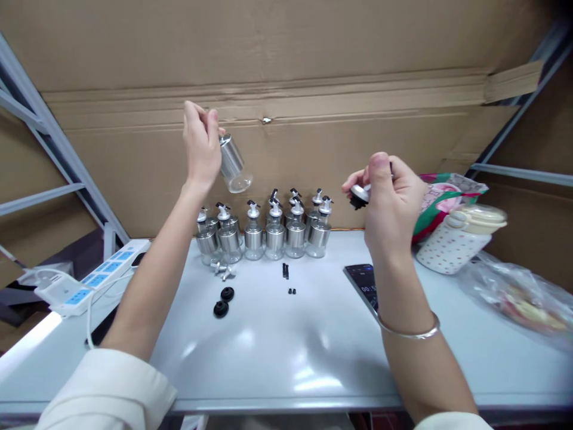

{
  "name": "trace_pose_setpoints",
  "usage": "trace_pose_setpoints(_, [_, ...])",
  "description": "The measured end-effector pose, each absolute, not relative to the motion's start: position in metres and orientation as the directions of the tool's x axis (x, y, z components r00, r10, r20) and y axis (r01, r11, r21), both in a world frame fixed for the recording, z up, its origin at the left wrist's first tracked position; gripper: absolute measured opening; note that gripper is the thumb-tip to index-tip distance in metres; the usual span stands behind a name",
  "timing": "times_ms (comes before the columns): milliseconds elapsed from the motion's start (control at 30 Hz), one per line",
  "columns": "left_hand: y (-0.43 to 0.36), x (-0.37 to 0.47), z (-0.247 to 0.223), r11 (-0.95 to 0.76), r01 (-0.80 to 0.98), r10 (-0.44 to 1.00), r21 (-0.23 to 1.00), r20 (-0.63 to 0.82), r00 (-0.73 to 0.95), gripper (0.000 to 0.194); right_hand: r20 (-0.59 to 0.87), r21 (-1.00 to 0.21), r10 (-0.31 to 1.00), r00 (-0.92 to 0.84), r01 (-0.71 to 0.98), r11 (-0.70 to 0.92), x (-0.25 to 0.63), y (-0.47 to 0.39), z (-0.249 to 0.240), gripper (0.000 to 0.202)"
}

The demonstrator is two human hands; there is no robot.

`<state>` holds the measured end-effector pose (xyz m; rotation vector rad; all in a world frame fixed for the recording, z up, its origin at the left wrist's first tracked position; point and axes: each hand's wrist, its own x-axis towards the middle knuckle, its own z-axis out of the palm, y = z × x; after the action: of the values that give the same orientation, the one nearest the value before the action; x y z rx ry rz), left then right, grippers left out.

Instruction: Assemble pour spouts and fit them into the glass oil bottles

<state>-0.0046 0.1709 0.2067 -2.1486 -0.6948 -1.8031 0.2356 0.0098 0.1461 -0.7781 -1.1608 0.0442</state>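
Note:
High over the table's left side, my left hand [201, 143] is closed around the neck of a glass bottle [233, 158] with a metal sleeve, which hangs tilted. My right hand [389, 203], raised at the right, grips a pour spout [359, 194] with a silver cap and a black stopper; my fingers hide part of it. Several similar bottles [274, 236] with spouts stand in rows at the back. In front of them lie silver spout pieces [224, 270], two black stoppers [221, 309], thin black strips [285, 271] and small black caps [292, 291].
A phone [360, 280] lies below my right wrist. At the right are a spotted white jug [454, 245], a colourful bag [441, 200] and a clear plastic bag [523, 298]. A power strip [96, 278] with cables runs along the left. Cardboard [286, 54] walls the back.

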Motion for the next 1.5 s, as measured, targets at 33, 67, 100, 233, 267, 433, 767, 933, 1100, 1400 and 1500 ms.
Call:
trace_pose_setpoints(33, [0.155, -0.001, 0.2, -0.855, 0.499, 0.209, 0.14, 0.974, 0.086, 0.036, 0.801, -0.58, 0.449, 0.395, 0.33, 0.745, 0.234, 0.009, 0.146, 0.044])
trace_pose_setpoints(67, [0.136, 0.004, 0.191, -0.861, 0.485, 0.225, 0.154, 0.97, 0.09, 0.033, 0.797, -0.59, 0.481, 0.364, 0.301, 0.75, 0.232, 0.009, 0.145, 0.047])
trace_pose_setpoints(100, [0.116, 0.009, 0.179, -0.868, 0.471, 0.232, 0.155, 0.967, 0.109, 0.031, 0.793, -0.597, 0.506, 0.339, 0.264, 0.757, 0.231, 0.008, 0.145, 0.049])
trace_pose_setpoints(233, [0.052, 0.026, 0.12, -0.902, 0.387, 0.325, 0.192, 0.892, 0.314, 0.024, 0.759, -0.629, 0.59, 0.274, 0.079, 0.773, 0.224, 0.006, 0.145, 0.046])
trace_pose_setpoints(267, [0.042, 0.028, 0.106, -0.911, 0.356, 0.342, 0.209, 0.863, 0.371, 0.022, 0.745, -0.652, 0.63, 0.219, 0.039, 0.757, 0.222, 0.006, 0.145, 0.046])
trace_pose_setpoints(433, [0.021, 0.025, 0.055, -0.928, 0.289, 0.369, 0.237, 0.699, 0.612, 0.015, 0.655, -0.754, 0.747, -0.11, -0.04, 0.655, 0.207, 0.003, 0.139, 0.051])
trace_pose_setpoints(767, [0.014, 0.025, 0.024, -0.812, 0.271, 0.553, 0.517, 0.533, 0.64, 0.018, 0.596, -0.803, 0.758, -0.265, -0.228, 0.551, 0.158, 0.012, 0.106, 0.049])
trace_pose_setpoints(933, [0.016, 0.029, 0.012, -0.824, 0.211, 0.556, 0.527, 0.675, 0.485, 0.027, 0.521, -0.844, 0.814, -0.255, -0.298, 0.446, 0.15, 0.012, 0.094, 0.025])
trace_pose_setpoints(1100, [0.014, 0.037, 0.007, -0.867, 0.098, 0.49, 0.488, 0.801, 0.345, 0.033, 0.547, -0.83, 0.785, -0.291, -0.313, 0.463, 0.149, 0.012, 0.092, 0.012])
trace_pose_setpoints(1400, [0.016, 0.039, 0.01, -0.842, -0.188, 0.405, 0.506, 0.822, 0.4, 0.034, 0.563, -0.826, 0.688, -0.457, -0.28, 0.489, 0.158, 0.014, 0.094, 0.028])
trace_pose_setpoints(1500, [0.018, 0.038, 0.007, -0.788, -0.278, 0.4, 0.55, 0.799, 0.449, 0.032, 0.544, -0.828, 0.648, -0.533, -0.217, 0.516, 0.164, 0.012, 0.102, 0.021])
